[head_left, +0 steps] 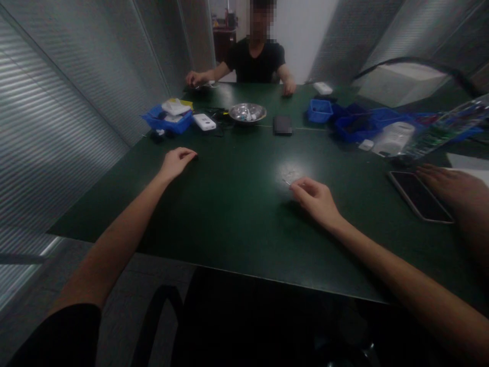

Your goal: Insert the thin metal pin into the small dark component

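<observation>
My left hand (177,162) rests on the dark green table (237,224), its fingers curled downward and touching the surface; nothing shows in them. My right hand (315,199) lies further right, thumb and forefinger pinched on a thin small pin-like object (287,181) that pokes out to the left over a bright glare spot. What that object is stays too small to name.
Across the table sits a person in a black shirt (256,60). Between us lie a metal bowl (247,112), a white device (204,122), a black box (282,125) and blue trays (168,120) (320,110). Another person's hand (454,186) touches a phone (419,196) at right.
</observation>
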`<state>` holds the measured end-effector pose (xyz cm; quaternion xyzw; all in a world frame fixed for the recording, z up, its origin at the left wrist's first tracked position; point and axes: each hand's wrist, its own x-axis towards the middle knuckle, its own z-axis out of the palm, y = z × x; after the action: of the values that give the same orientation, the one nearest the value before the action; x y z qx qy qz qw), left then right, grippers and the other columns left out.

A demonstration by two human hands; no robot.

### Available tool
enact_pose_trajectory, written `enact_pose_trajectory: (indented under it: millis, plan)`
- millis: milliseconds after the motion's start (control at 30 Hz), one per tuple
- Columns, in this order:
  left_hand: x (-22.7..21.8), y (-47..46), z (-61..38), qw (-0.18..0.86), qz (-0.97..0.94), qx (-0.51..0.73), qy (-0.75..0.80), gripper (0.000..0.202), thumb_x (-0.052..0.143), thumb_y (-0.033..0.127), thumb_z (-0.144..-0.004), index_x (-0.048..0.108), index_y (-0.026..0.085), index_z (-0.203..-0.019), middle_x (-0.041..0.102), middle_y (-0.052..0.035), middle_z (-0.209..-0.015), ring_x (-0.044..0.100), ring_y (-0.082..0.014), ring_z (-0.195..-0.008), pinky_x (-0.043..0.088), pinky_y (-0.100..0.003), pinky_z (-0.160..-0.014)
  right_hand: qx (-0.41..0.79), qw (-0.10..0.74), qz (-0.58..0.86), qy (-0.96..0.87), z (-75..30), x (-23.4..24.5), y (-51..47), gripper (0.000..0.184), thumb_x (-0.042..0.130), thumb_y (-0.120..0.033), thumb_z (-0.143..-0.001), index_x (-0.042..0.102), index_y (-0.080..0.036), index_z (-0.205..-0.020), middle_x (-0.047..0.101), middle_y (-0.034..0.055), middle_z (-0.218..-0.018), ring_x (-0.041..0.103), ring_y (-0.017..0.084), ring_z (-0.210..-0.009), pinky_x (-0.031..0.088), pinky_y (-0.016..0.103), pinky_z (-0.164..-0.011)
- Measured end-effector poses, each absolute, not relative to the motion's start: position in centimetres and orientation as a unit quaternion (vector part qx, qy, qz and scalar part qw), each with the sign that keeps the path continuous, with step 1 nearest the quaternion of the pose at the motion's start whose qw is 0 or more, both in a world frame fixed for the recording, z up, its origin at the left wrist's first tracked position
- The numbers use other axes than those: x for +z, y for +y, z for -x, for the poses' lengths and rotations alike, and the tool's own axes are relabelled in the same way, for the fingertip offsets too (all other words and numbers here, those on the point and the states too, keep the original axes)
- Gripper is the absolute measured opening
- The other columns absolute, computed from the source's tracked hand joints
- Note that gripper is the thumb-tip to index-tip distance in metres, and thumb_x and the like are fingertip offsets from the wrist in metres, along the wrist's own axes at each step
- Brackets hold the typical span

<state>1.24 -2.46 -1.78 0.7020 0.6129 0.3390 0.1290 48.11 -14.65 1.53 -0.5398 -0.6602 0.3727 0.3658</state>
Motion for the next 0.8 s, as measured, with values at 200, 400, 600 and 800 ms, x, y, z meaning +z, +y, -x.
enact_pose_trajectory:
  millis: [200, 400, 600, 800]
  plan:
    - [-2.0, -3.5, -1.0, 0.117, -0.699, 0.344, 0.616, 0.031, 0.057, 0.040, -0.099, 0.078, 0.020, -0.109, 0.073, -0.0089, -0.116, 0.065, -0.0240, -0.103, 0.048, -0.037, -0.092, 0.375, 0.362, 0.540, -0.661, -47.8, 2.1, -15.4, 0.036, 0.064, -0.055, -0.092, 0.066, -0.018, -0.090, 0.058, 0.0009, -0.071, 0.052, 0.015, -0.060, 0.041, 0.027, -0.053]
    - [-1.8, -4.3, -1.1, 0.123, -0.706, 0.335, 0.612, 0.031, 0.056, 0.042, -0.099, 0.077, 0.022, -0.110, 0.072, -0.0085, -0.117, 0.064, -0.0260, -0.105, 0.048, -0.038, -0.093, 0.379, 0.362, 0.540, -0.659, -47.8, 2.5, -15.6, 0.035, 0.064, -0.054, -0.091, 0.066, -0.019, -0.087, 0.059, 0.0013, -0.070, 0.053, 0.015, -0.060, 0.042, 0.027, -0.052]
    - [-1.5, -4.4, -1.4, 0.137, -0.694, 0.326, 0.627, 0.031, 0.060, 0.046, -0.095, 0.077, 0.022, -0.105, 0.074, -0.0082, -0.113, 0.065, -0.0251, -0.098, 0.049, -0.037, -0.088, 0.390, 0.359, 0.539, -0.654, -48.1, 2.4, -15.4, 0.034, 0.064, -0.054, -0.092, 0.066, -0.019, -0.089, 0.060, 0.0005, -0.070, 0.054, 0.015, -0.059, 0.042, 0.027, -0.052]
    - [-0.7, -4.5, -1.5, 0.169, -0.683, 0.322, 0.633, 0.032, 0.066, 0.050, -0.090, 0.078, 0.021, -0.098, 0.076, -0.0085, -0.107, 0.067, -0.0256, -0.095, 0.050, -0.039, -0.088, 0.394, 0.350, 0.528, -0.666, -48.4, 2.5, -15.3, 0.031, 0.063, -0.051, -0.095, 0.067, -0.020, -0.090, 0.060, -0.0004, -0.071, 0.054, 0.016, -0.061, 0.042, 0.028, -0.055]
